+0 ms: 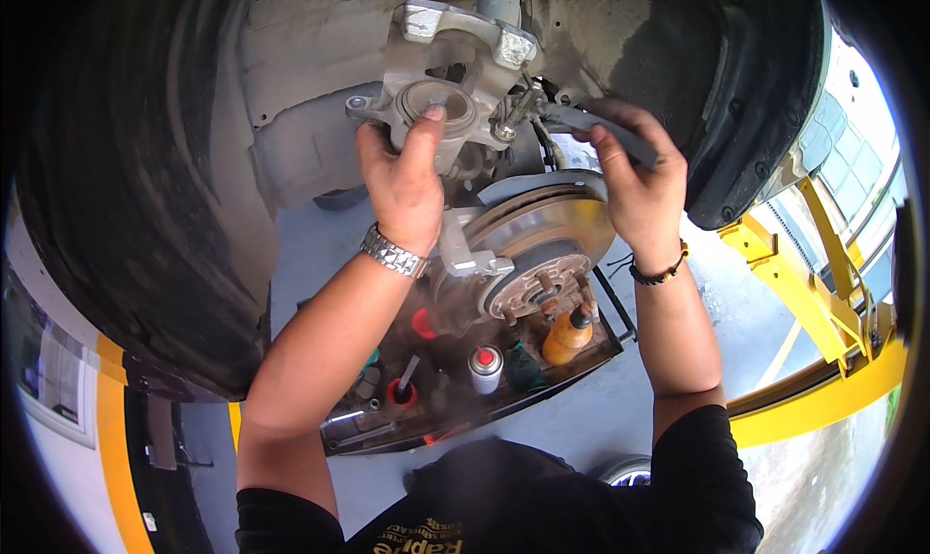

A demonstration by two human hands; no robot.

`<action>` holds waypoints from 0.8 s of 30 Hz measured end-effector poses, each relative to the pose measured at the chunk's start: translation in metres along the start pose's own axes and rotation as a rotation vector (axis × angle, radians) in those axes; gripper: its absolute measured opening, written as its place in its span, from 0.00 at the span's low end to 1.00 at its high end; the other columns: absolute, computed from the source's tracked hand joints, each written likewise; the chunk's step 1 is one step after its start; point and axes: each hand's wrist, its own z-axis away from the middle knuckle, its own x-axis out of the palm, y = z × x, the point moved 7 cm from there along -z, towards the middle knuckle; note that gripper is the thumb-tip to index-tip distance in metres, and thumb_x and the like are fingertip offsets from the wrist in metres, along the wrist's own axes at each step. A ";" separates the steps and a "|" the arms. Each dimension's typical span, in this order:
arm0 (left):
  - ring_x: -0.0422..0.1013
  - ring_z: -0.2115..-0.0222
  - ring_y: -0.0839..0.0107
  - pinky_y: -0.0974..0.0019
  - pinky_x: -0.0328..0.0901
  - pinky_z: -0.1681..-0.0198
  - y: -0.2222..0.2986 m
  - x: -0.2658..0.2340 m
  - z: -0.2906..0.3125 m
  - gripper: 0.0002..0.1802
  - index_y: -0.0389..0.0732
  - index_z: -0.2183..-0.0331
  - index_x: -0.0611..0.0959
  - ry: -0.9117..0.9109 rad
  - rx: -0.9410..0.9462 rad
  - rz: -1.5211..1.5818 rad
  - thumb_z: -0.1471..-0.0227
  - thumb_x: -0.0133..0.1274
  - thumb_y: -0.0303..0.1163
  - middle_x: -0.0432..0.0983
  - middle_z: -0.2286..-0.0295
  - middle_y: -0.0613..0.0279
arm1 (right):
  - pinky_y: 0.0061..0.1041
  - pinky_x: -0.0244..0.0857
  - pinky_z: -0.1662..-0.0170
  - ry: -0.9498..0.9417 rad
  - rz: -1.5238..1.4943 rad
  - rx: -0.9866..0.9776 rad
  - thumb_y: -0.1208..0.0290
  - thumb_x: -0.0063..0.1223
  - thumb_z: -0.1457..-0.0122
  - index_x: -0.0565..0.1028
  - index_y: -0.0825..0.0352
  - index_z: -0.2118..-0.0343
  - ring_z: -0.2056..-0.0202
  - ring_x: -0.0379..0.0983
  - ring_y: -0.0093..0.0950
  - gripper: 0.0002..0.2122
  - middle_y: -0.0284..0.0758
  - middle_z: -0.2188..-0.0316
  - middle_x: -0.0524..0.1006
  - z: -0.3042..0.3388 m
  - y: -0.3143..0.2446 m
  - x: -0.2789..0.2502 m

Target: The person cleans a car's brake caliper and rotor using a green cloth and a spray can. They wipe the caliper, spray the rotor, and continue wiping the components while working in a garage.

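Okay, brake caliper (457, 97) first: it's up in the wheel arch, above the brake disc (557, 230) and off it, with its round piston facing you. Your left grip (405, 191) pinches the caliper's lower left side, thumb pressed over the piston, the other fingers mostly hidden behind the casting. Your right grip (641, 181) is closed on a grey tool (578, 118), thumb on the near side and fingers curled over the top; the tool's far end reaches the fittings at the caliper's right edge. Can't tell whether it's seated on anything there.

Just below your left wrist, a silvery bracket (472, 254) straddles the disc's left edge. Hub studs poke out toward you, lower right of that. You've got a metal watch (394, 252) on the left wrist, a dark bracelet (661, 266) on the right.

Further down, a dark tray (557, 386) sits under the hub: spray can (486, 372) with a red top, orange bottle (567, 341) to its right, red-rimmed container (401, 392) to its left, hand tools near the left end. Black liner (174, 196) curves along your left; yellow metal frame (799, 288) off to your right.
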 end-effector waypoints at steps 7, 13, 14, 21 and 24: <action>0.68 0.59 0.72 0.67 0.63 0.51 -0.002 0.003 0.000 0.22 0.33 0.57 0.72 -0.018 -0.035 0.048 0.49 0.62 0.33 0.74 0.59 0.58 | 0.21 0.68 0.51 -0.163 -0.351 0.220 0.74 0.58 0.37 0.79 0.73 0.55 0.58 0.75 0.22 0.10 0.34 0.60 0.81 -0.033 0.069 -0.007; 0.68 0.59 0.73 0.68 0.63 0.51 -0.002 0.002 0.001 0.22 0.33 0.57 0.72 -0.026 -0.052 0.060 0.48 0.62 0.33 0.74 0.59 0.58 | 0.21 0.65 0.50 -0.302 -0.458 0.176 0.73 0.58 0.38 0.80 0.71 0.56 0.57 0.73 0.21 0.10 0.33 0.59 0.79 -0.044 0.075 0.018; 0.68 0.59 0.73 0.68 0.63 0.51 0.000 0.002 0.002 0.22 0.33 0.57 0.72 -0.028 -0.055 0.061 0.48 0.62 0.33 0.74 0.59 0.58 | 0.21 0.65 0.50 -0.309 -0.511 0.194 0.72 0.59 0.38 0.80 0.71 0.56 0.57 0.73 0.21 0.10 0.33 0.59 0.79 -0.045 0.077 0.020; 0.68 0.59 0.73 0.68 0.63 0.51 -0.002 0.004 0.001 0.21 0.33 0.57 0.72 -0.034 -0.055 0.047 0.48 0.61 0.32 0.74 0.60 0.59 | 0.21 0.66 0.55 -0.189 -0.748 0.160 0.74 0.59 0.38 0.78 0.71 0.55 0.62 0.72 0.20 0.11 0.34 0.59 0.79 -0.060 0.087 -0.005; 0.68 0.59 0.73 0.68 0.63 0.51 -0.002 0.000 -0.001 0.21 0.33 0.57 0.72 -0.053 -0.009 -0.036 0.48 0.61 0.32 0.74 0.60 0.59 | 0.24 0.67 0.56 0.039 -0.317 -0.081 0.77 0.58 0.39 0.80 0.71 0.59 0.60 0.75 0.25 0.07 0.37 0.60 0.81 -0.054 0.056 -0.035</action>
